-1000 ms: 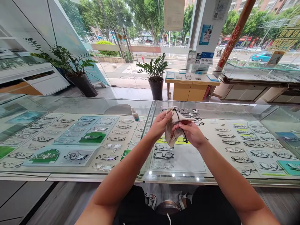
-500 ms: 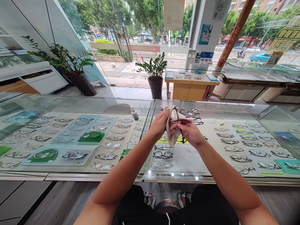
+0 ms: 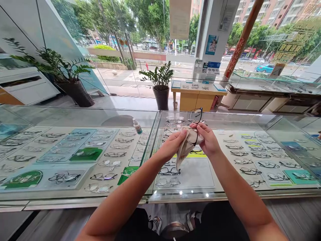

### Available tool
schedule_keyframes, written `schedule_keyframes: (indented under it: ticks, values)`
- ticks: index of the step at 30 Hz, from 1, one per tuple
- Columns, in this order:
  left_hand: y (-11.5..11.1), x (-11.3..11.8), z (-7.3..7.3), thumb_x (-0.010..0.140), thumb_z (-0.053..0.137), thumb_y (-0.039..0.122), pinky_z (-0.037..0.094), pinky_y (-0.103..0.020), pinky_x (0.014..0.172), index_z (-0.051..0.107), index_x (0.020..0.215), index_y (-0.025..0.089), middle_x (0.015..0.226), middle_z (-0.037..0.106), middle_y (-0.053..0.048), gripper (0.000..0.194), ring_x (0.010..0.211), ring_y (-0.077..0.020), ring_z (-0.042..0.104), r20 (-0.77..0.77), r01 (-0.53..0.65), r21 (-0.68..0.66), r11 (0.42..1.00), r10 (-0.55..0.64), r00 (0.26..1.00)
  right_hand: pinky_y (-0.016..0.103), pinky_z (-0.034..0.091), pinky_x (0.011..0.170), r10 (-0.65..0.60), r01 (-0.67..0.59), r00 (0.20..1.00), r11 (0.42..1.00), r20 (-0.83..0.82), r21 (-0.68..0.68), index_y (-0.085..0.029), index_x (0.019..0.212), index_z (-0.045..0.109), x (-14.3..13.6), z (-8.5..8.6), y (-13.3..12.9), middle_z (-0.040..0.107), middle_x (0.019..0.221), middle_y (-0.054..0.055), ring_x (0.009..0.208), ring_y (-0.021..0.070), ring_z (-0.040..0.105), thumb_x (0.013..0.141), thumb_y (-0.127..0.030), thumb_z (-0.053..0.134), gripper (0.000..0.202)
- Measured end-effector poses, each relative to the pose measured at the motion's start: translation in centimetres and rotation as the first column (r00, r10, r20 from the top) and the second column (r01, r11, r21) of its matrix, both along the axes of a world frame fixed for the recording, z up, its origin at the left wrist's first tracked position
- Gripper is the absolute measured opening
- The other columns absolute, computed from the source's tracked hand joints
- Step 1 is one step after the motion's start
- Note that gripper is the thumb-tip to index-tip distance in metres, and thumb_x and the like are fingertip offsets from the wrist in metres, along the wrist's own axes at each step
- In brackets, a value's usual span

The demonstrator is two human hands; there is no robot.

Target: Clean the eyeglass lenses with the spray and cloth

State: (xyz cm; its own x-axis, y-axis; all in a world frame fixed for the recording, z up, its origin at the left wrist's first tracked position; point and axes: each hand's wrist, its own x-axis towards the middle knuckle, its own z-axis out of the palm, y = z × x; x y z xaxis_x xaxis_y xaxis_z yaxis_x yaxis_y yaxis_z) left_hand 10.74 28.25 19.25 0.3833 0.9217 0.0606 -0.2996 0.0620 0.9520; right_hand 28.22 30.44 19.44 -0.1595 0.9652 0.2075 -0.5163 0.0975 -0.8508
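Note:
My left hand (image 3: 175, 143) is closed on a pale cloth (image 3: 185, 147), which hangs down below the fingers and wraps over one lens of a pair of dark-framed glasses (image 3: 197, 115). My right hand (image 3: 207, 138) pinches the same glasses near the bridge. One round lens stands up uncovered above the fingers. Both hands are close together over the glass counter. Through the glass below them, rows of eyeglasses (image 3: 169, 171) show, some hidden by my hands and forearms.
A small spray bottle (image 3: 137, 126) stands on the glass counter (image 3: 120, 115) left of my hands. Beyond the counter are a potted plant (image 3: 161, 95), a larger potted plant (image 3: 75, 90) and a small display table (image 3: 187, 99). A stool (image 3: 175, 229) is below.
The glasses have turned, so a bare lens now points upward above my right hand. The cloth has shifted over the lower lens. The view has moved slightly.

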Motion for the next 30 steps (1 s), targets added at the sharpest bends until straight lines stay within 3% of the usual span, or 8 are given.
schedule_keyframes:
  ticks: [6,12,17,23,26,30]
  values:
    - [-0.4,0.3,-0.2,0.089,0.078,0.071,0.045,-0.025,0.073,0.079,0.103,0.014,0.084,0.070,-0.003,0.059,0.076,-0.0137,0.058,0.040,0.000,-0.004,1.000,0.000,0.999,0.031,0.058,0.084,0.003,-0.002,1.000,0.999,0.026,-0.034,-0.027,0.089,0.084,-0.4,-0.1,-0.3,0.083,0.100,0.002,0.090,0.0185,0.071,0.075,-0.051,0.097,0.031]
    - [-0.4,-0.1,0.1,0.084,0.090,0.054,0.047,-0.026,0.076,0.075,0.125,0.017,0.099,0.074,-0.007,0.058,0.083,-0.0161,0.063,0.055,0.135,0.033,0.990,-0.137,0.989,0.031,0.058,0.073,-0.032,0.034,0.999,0.996,0.023,-0.087,-0.025,0.087,0.081,-0.4,0.1,-0.3,0.083,0.095,0.002,0.080,0.0181,0.069,0.069,-0.052,0.099,0.036]
    - [-0.5,0.7,-0.1,0.081,0.092,0.054,0.049,-0.026,0.075,0.075,0.126,0.017,0.094,0.074,-0.005,0.061,0.081,-0.0160,0.064,0.078,-0.037,0.082,0.996,0.030,0.997,0.030,0.052,0.063,-0.011,0.017,0.996,0.997,0.084,-0.075,-0.026,0.087,0.081,-0.8,-0.3,-0.6,0.082,0.094,0.002,0.073,0.0167,0.065,0.072,-0.054,0.097,0.036]
    - [-0.2,1.1,-0.7,0.085,0.083,0.069,0.048,-0.026,0.071,0.079,0.117,0.016,0.081,0.071,-0.002,0.063,0.072,-0.0143,0.060,0.057,-0.197,0.098,0.976,0.192,0.980,0.033,0.057,0.078,-0.023,0.023,0.989,1.000,0.143,0.003,-0.027,0.092,0.082,-1.2,-0.5,-0.9,0.079,0.087,0.000,0.082,0.0192,0.071,0.076,-0.051,0.095,0.031]
    - [-0.1,0.8,-0.5,0.088,0.079,0.070,0.051,-0.028,0.079,0.081,0.116,0.017,0.086,0.074,-0.004,0.060,0.083,-0.0180,0.065,0.038,-0.174,0.133,0.976,0.170,0.985,0.031,0.057,0.071,-0.031,0.036,0.995,0.998,0.098,-0.054,-0.025,0.086,0.080,-1.0,-0.2,-0.8,0.080,0.086,0.001,0.077,0.0178,0.070,0.073,-0.050,0.097,0.032]
    - [-0.1,0.2,0.0,0.089,0.081,0.064,0.052,-0.029,0.089,0.080,0.120,0.019,0.098,0.076,-0.006,0.055,0.097,-0.0206,0.067,0.045,-0.055,0.153,0.987,0.049,0.998,0.030,0.056,0.070,-0.048,0.050,0.998,0.996,0.036,-0.070,-0.025,0.086,0.077,-0.8,0.1,-0.5,0.082,0.092,0.001,0.078,0.0171,0.070,0.071,-0.046,0.098,0.034]
